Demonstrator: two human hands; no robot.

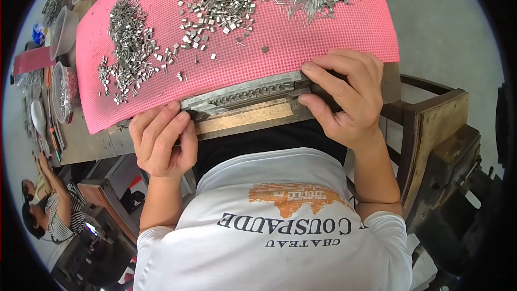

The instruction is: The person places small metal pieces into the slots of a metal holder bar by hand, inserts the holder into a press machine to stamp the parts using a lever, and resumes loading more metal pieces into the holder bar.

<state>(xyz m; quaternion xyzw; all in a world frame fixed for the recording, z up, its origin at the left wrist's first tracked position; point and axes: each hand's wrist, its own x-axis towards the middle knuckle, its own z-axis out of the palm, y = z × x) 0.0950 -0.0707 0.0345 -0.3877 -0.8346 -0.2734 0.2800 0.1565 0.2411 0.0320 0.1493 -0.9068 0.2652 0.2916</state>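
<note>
A long dark metal jig [253,93] with a row of small notches along its middle lies at the near edge of the pink mesh mat [301,40]. My left hand [163,143] is closed at its left end, thumb and fingertips pressed together on the metal. At the opposite end, my right hand [350,94] pinches the jig between the thumb on the near side and the index finger on the far side. A bare wooden strip [245,119] shows just in front of the jig. What sits in the notches is too small to tell.
Small metal blocks [215,8], thin pins [309,1] and another heap of small metal parts [126,37] cover the mat. Plastic tubs [64,32] and tools [54,134] line the table's left. Another person [56,210] sits at lower left; a wooden stand [436,140] is right.
</note>
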